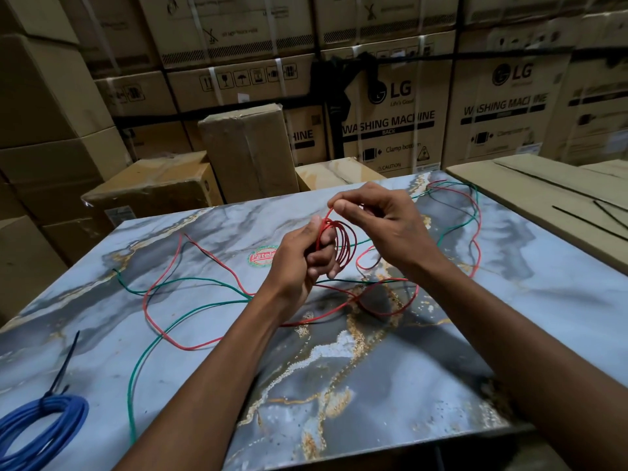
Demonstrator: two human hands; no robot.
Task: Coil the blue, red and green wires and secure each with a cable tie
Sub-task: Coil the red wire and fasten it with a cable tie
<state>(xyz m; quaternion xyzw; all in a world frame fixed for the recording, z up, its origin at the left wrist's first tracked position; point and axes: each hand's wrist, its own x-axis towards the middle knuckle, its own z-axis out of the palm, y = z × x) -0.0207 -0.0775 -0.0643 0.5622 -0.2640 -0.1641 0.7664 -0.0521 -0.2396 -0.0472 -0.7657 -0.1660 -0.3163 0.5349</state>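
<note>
While both hands' fingers pinch red wire, marble tabletop fronts stacked cartons.

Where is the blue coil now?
In the head view, the blue coil lies at the table's near-left corner, already tied, left of the green wire.

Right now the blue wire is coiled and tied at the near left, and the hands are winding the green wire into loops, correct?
Not quite. The head view shows the left hand holding loops of the red wire, with the right hand pinching its strand. The green wire lies loose on the table. The blue wire is indeed coiled and tied at the near left.
</note>
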